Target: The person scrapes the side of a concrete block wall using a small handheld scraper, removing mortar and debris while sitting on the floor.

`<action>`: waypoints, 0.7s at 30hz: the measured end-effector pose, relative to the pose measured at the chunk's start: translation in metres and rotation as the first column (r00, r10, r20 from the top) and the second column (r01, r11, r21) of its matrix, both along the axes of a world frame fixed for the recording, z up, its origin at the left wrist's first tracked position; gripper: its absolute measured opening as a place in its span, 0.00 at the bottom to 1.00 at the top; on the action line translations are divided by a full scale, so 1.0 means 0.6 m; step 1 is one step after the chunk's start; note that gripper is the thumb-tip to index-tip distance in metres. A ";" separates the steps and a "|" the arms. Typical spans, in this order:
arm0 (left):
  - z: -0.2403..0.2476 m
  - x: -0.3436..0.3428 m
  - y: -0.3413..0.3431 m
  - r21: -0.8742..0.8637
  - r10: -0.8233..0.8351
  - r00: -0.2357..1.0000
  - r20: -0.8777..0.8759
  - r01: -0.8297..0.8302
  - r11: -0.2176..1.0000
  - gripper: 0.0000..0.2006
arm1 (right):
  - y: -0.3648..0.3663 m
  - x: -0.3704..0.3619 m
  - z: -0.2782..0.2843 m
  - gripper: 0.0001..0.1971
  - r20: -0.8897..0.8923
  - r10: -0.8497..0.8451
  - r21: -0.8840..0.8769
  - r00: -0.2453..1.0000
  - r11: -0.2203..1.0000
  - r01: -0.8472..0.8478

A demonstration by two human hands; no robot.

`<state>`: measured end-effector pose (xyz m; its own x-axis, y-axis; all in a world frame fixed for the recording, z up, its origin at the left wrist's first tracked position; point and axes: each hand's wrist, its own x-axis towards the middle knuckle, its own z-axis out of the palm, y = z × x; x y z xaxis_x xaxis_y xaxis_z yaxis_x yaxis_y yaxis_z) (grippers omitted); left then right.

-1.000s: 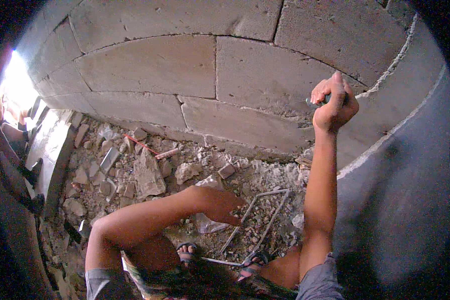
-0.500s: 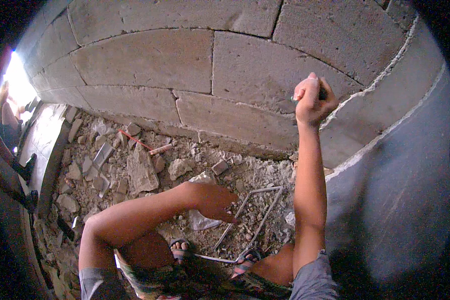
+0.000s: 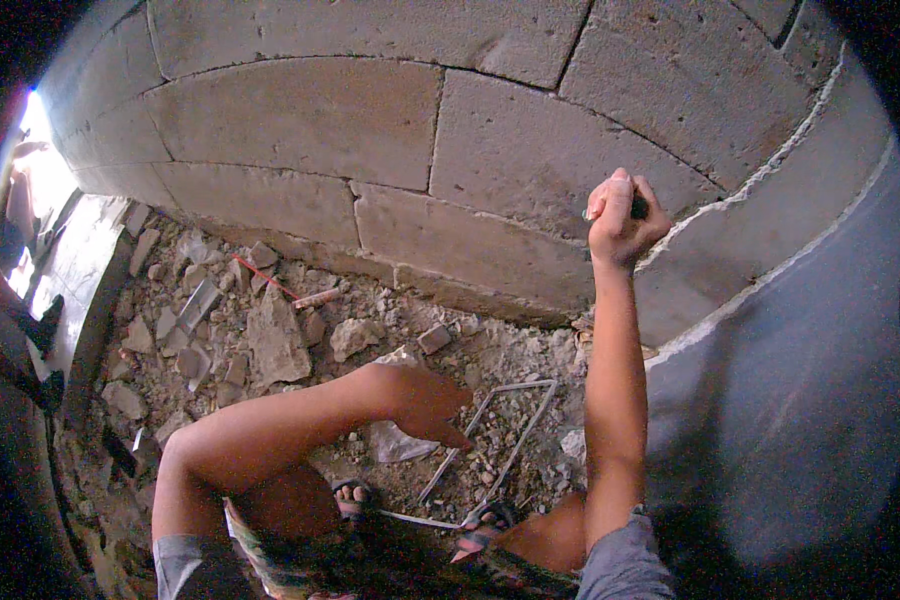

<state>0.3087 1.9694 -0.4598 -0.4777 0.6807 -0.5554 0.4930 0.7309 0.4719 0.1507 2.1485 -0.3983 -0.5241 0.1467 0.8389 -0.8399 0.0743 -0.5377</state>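
Note:
My right hand [image 3: 625, 220] is raised in front of the block wall [image 3: 530, 160], at the end of a stretched-out arm. Its fingers are curled closed around something; a dark bit shows inside the grip and a small pale-green tip at its left, too little to name. Over the rubble [image 3: 360, 340], my left hand [image 3: 425, 405] hangs from a bent arm. One finger or thumb of it points down to the right, apart from the rest, and no held object shows. Below that hand lies a thin white rectangular frame [image 3: 538, 420] on the ground.
Broken stone pieces [image 3: 278, 340], a red thin strip [image 3: 263, 277] and a clear plastic bag [image 3: 402, 442] lie on the ground. At the right stands a smooth grey wall [image 3: 770, 400]. A pale board [image 3: 78, 265] leans at the left. My sandalled foot [image 3: 485, 525] is among debris.
The view has shifted slightly. My right hand appears a little lower in the picture, still closed, and my left hand has kept nearly the same pose.

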 end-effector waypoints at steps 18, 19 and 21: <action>-0.023 -0.001 -0.003 0.140 -0.023 1.000 -0.009 0.024 0.990 0.31 | -0.003 0.018 0.005 0.16 -0.047 -0.048 0.017 0.998 0.999 0.049; -0.027 0.000 -0.004 0.141 -0.022 1.000 -0.005 0.022 0.990 0.31 | -0.004 0.016 0.006 0.16 -0.073 -0.045 0.015 0.996 0.999 0.047; -0.031 0.000 -0.007 0.186 -0.029 0.999 -0.041 0.036 0.982 0.32 | 0.000 0.012 0.010 0.17 -0.028 -0.022 -0.017 0.999 1.000 0.021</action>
